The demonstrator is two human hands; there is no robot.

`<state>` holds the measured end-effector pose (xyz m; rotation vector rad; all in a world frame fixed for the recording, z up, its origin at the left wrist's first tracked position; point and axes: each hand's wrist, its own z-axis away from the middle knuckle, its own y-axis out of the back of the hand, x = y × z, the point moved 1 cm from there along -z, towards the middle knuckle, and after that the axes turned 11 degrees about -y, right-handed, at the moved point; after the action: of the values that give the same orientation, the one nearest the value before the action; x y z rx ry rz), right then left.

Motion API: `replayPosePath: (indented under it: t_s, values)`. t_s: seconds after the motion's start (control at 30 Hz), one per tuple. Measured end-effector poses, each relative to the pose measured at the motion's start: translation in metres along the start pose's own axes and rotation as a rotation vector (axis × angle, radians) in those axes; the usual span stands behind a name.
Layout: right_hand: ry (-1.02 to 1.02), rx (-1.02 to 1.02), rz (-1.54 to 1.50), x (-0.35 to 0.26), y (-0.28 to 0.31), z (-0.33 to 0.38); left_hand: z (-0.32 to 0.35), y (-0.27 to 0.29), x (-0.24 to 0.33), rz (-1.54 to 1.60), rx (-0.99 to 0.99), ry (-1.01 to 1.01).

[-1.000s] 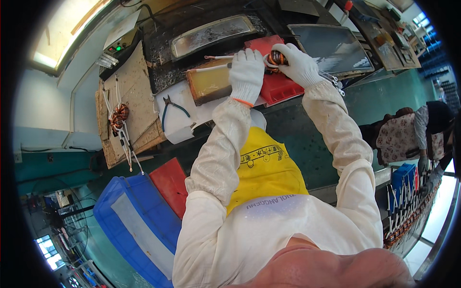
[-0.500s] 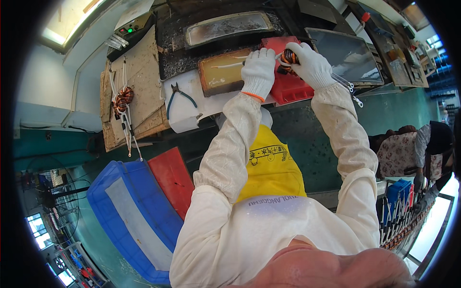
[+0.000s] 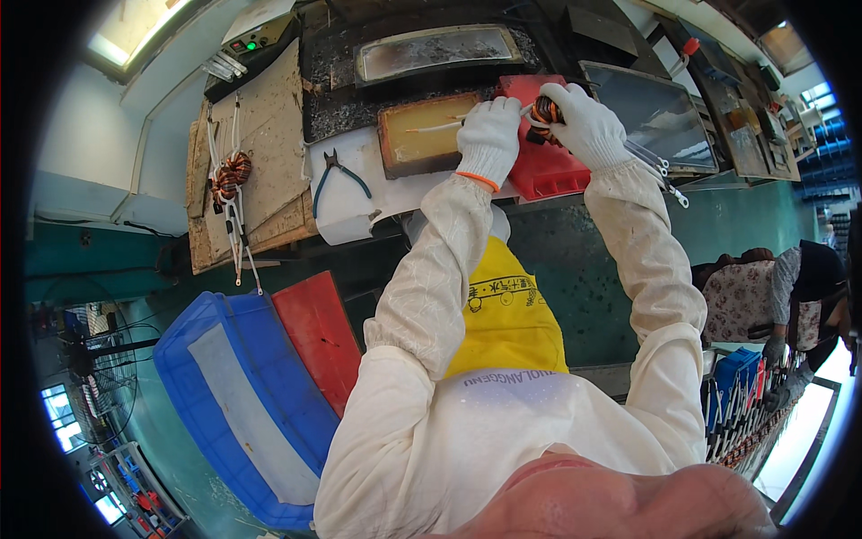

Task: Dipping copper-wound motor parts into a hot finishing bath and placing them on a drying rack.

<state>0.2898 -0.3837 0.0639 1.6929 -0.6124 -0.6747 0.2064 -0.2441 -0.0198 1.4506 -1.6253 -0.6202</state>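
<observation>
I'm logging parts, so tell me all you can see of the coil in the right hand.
The coil is a rounded bundle of orange-brown and black windings, apparently wire, partly hidden by the gloved right hand gripping it. A white lead runs from it to the left hand. It is over the red tray; contact is unclear.

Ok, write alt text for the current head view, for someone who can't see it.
A white-gloved right hand holds an orange-and-black coil over a red tray while the left hand, also gloved, grips white leads. Pliers and a second coil lie to the left.
</observation>
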Motion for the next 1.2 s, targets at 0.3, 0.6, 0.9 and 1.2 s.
replayPosePath:
  t_s: [0.3,0.6,0.9,1.2]
  values:
    - [0.018,0.009,0.000,-0.001,-0.004,0.002,0.005,0.003,0.000,0.004,0.018,0.009]
    - [-0.014,0.144,-0.236,0.010,0.007,0.015,-0.013,0.008,0.008,0.004,-0.071,-0.099]
    - [-0.175,0.255,-0.255,0.016,-0.037,0.012,-0.036,-0.022,-0.024,-0.115,0.006,-0.395]
    - [-0.101,-0.062,-0.438,0.026,-0.001,0.030,-0.041,-0.030,-0.035,-0.266,-0.026,-0.360]
